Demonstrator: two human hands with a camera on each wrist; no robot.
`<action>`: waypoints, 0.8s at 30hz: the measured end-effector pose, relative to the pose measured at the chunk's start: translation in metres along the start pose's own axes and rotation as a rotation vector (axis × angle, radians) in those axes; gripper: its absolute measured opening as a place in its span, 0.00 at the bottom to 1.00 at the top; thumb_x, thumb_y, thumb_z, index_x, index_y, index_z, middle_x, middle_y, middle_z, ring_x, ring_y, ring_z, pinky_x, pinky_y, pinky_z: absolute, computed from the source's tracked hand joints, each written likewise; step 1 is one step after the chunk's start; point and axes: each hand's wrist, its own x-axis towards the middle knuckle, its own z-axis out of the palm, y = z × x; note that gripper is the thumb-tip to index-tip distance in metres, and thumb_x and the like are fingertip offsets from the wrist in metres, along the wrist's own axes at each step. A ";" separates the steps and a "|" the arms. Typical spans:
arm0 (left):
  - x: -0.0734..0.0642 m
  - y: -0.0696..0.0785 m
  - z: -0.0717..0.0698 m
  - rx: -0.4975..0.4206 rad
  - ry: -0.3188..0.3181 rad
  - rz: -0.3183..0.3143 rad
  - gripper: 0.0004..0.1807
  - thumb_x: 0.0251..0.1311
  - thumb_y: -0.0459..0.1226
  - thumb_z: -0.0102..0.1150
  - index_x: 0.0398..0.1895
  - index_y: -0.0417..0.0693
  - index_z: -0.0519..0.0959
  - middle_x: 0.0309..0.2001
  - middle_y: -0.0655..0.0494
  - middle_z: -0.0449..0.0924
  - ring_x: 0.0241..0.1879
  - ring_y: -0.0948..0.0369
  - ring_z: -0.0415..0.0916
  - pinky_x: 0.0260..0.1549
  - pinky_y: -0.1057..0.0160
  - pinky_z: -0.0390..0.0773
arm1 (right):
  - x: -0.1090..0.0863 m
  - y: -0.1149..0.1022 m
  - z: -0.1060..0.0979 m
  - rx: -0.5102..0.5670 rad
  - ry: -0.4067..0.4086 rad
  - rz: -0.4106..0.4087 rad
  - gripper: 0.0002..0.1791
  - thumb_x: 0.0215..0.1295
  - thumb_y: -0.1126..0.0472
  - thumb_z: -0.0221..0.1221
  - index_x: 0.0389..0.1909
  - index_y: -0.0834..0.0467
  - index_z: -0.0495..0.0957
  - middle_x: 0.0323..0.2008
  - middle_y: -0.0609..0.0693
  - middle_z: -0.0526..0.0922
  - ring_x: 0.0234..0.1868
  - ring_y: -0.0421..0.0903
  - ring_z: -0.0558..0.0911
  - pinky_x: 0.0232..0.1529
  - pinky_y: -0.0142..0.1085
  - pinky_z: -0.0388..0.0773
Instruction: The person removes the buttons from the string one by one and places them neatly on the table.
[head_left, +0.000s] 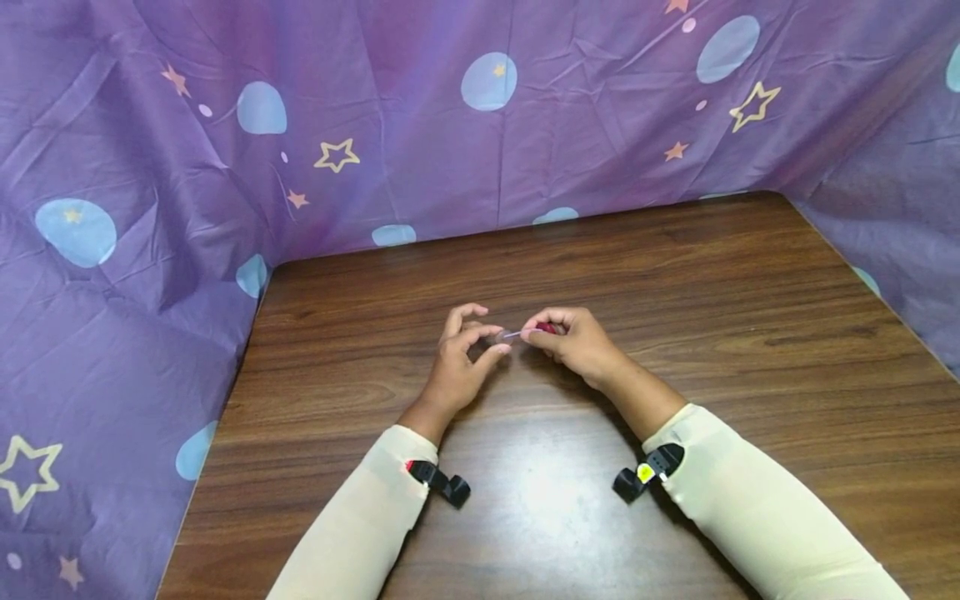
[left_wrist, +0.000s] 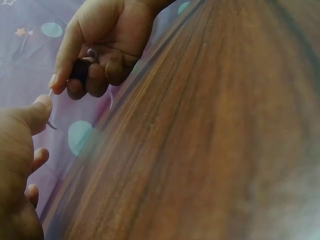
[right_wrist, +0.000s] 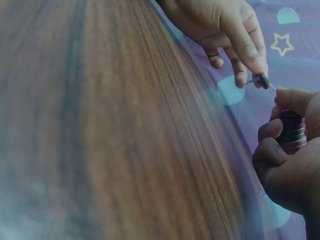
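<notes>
Both hands are raised over the middle of the table and face each other. The left hand (head_left: 459,362) pinches a small dark disc (right_wrist: 262,81) between thumb and finger, its other fingers spread apart. A thin pale string (head_left: 513,334) runs from the disc to the right hand (head_left: 581,340), whose thumb and forefinger pinch it. Curled right fingers also hold a stack of dark reddish discs (right_wrist: 293,134), seen as a small red patch in the head view. One loose string end (left_wrist: 52,125) shows below the left thumb; another string end (left_wrist: 111,98) hangs under the right hand.
The brown wood-grain table (head_left: 360,350) runs back to a purple cloth (head_left: 420,150) with stars and blue blobs, which also hangs along both sides. Pale sleeves (head_left: 360,508) cover the forearms, and a black wrist camera (head_left: 442,482) sticks out from the left cuff.
</notes>
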 end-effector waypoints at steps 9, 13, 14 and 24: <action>0.001 -0.006 -0.003 0.085 -0.010 -0.032 0.15 0.64 0.36 0.77 0.51 0.37 0.90 0.68 0.40 0.72 0.57 0.47 0.84 0.65 0.50 0.80 | -0.002 0.000 -0.003 0.033 0.018 0.046 0.12 0.71 0.64 0.70 0.46 0.71 0.86 0.20 0.44 0.75 0.21 0.37 0.71 0.24 0.28 0.69; 0.004 -0.009 -0.005 0.102 0.008 -0.043 0.15 0.64 0.36 0.77 0.50 0.38 0.90 0.68 0.40 0.73 0.57 0.46 0.85 0.66 0.46 0.72 | -0.002 -0.001 -0.004 0.056 0.016 0.058 0.11 0.70 0.65 0.71 0.46 0.69 0.86 0.20 0.42 0.75 0.21 0.36 0.70 0.23 0.28 0.68; 0.004 -0.010 -0.006 0.109 0.019 -0.044 0.15 0.64 0.36 0.77 0.50 0.38 0.90 0.67 0.40 0.73 0.57 0.46 0.86 0.67 0.46 0.72 | -0.002 -0.002 -0.004 0.061 0.015 0.062 0.11 0.70 0.65 0.71 0.46 0.69 0.86 0.20 0.42 0.75 0.20 0.36 0.69 0.23 0.28 0.68; 0.009 -0.017 -0.013 0.161 0.002 -0.148 0.15 0.65 0.40 0.77 0.51 0.42 0.91 0.67 0.42 0.74 0.64 0.44 0.81 0.71 0.37 0.70 | -0.002 -0.005 -0.006 0.152 -0.007 0.198 0.07 0.67 0.66 0.73 0.43 0.54 0.87 0.23 0.39 0.83 0.24 0.36 0.76 0.25 0.27 0.72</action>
